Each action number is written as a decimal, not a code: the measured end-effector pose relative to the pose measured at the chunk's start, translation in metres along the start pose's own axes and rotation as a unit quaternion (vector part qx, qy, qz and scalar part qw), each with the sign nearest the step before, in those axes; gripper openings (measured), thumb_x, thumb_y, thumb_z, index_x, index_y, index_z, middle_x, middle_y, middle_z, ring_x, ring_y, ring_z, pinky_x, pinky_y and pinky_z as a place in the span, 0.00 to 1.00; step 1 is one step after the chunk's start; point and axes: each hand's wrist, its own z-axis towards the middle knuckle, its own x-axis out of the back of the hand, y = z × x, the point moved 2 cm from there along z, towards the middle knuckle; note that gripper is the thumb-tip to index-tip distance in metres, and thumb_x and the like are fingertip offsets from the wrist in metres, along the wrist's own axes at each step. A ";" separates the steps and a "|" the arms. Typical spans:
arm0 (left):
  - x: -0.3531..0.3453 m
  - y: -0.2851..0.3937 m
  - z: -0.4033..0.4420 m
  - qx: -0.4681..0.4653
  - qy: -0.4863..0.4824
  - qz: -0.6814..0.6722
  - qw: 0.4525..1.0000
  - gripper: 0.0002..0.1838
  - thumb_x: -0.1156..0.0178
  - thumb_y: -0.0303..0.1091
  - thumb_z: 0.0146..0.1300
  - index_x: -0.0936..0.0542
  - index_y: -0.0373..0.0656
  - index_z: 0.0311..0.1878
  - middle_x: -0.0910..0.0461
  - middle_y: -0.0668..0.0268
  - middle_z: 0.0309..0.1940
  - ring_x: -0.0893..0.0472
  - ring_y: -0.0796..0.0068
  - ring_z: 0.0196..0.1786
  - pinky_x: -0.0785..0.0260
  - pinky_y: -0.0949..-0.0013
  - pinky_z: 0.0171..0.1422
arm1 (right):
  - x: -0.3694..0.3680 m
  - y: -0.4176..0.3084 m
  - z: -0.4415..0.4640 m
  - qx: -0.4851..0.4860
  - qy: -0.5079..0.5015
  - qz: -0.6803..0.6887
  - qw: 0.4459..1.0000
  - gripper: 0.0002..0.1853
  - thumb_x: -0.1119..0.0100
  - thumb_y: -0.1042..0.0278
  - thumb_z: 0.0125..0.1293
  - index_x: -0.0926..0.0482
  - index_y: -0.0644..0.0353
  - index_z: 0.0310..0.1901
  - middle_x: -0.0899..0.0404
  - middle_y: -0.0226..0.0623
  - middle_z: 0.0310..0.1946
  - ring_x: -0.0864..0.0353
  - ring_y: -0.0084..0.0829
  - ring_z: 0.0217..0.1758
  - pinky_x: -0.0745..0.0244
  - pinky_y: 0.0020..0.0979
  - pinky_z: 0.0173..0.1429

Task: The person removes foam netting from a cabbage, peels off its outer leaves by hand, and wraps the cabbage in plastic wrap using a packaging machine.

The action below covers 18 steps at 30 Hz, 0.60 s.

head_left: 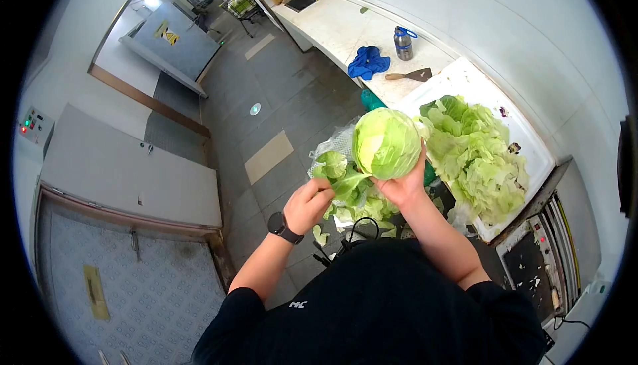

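A round, pale green cabbage (387, 143) rests in my right hand (407, 182), whose fingers curl around its lower right side. My left hand (310, 202), with a dark watch on the wrist, pinches a green outer leaf (347, 184) at the cabbage's lower left. That leaf stretches between my left fingers and the base of the cabbage. Below the cabbage, loose leaves (372, 207) lie in a heap low down, partly hidden by my arms. To the right, a big pile of cabbage leaves (475, 156) covers much of a white tray (535, 138).
On the counter (345, 29) are a scraper (409, 75) with a wooden handle, a blue cloth (369, 63) and a metal bottle (403, 43). A machine with a control panel (541, 252) stands at the right. Grey floor tiles (266, 86) run between the counter and the doors.
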 end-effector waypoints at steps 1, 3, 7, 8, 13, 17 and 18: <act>-0.002 -0.004 -0.005 0.011 -0.013 0.003 1.000 0.16 0.34 0.18 0.50 0.24 0.42 0.43 0.25 0.60 0.43 0.19 0.56 0.42 0.24 0.60 0.42 | 0.000 -0.003 0.000 0.001 0.008 -0.010 1.000 0.45 0.56 0.22 0.64 0.37 0.43 0.74 0.35 0.40 0.72 0.34 0.48 0.74 0.32 0.60 0.69; -0.010 -0.019 -0.017 0.028 -0.024 0.012 0.999 0.14 0.35 0.20 0.53 0.23 0.41 0.43 0.24 0.60 0.43 0.19 0.55 0.42 0.24 0.59 0.42 | -0.001 -0.005 -0.002 0.004 -0.005 -0.012 1.000 0.45 0.55 0.22 0.63 0.37 0.44 0.74 0.35 0.40 0.72 0.35 0.49 0.74 0.32 0.61 0.69; -0.035 -0.055 -0.033 0.141 -0.070 0.023 0.987 0.17 0.35 0.25 0.57 0.25 0.40 0.50 0.25 0.57 0.46 0.20 0.49 0.45 0.24 0.55 0.49 | -0.004 -0.009 -0.002 0.018 -0.013 -0.007 1.000 0.45 0.51 0.23 0.63 0.38 0.45 0.75 0.35 0.39 0.73 0.35 0.47 0.75 0.35 0.58 0.73; -0.037 -0.058 -0.029 0.218 -0.093 0.020 0.971 0.20 0.35 0.27 0.58 0.26 0.41 0.54 0.25 0.56 0.49 0.21 0.46 0.48 0.24 0.55 0.52 | -0.005 -0.008 -0.002 0.018 -0.014 -0.008 1.000 0.45 0.51 0.23 0.63 0.38 0.45 0.75 0.35 0.39 0.73 0.35 0.47 0.75 0.35 0.58 0.73; -0.057 -0.043 0.009 0.287 0.000 -0.388 0.876 0.42 0.42 0.55 0.71 0.47 0.48 0.79 0.40 0.57 0.76 0.32 0.55 0.74 0.35 0.49 0.73 | -0.017 0.005 -0.005 0.032 -0.013 -0.031 0.999 0.44 0.52 0.25 0.66 0.40 0.45 0.76 0.38 0.35 0.75 0.36 0.39 0.76 0.42 0.46 0.79; -0.059 -0.004 0.032 0.293 0.024 -0.680 0.671 0.44 0.56 0.67 0.72 0.53 0.50 0.81 0.45 0.60 0.79 0.39 0.57 0.77 0.39 0.48 0.76 | -0.007 0.002 0.002 0.047 -0.015 -0.376 0.925 0.42 0.54 0.30 0.71 0.44 0.50 0.77 0.39 0.35 0.75 0.41 0.36 0.78 0.44 0.47 0.79; -0.058 -0.002 0.033 0.305 0.045 -0.724 0.617 0.46 0.58 0.72 0.71 0.54 0.51 0.81 0.47 0.60 0.79 0.39 0.55 0.78 0.38 0.47 0.75 | -0.016 -0.002 -0.001 0.051 -0.020 -0.375 0.926 0.42 0.54 0.30 0.71 0.44 0.50 0.77 0.39 0.35 0.75 0.41 0.36 0.78 0.44 0.47 0.79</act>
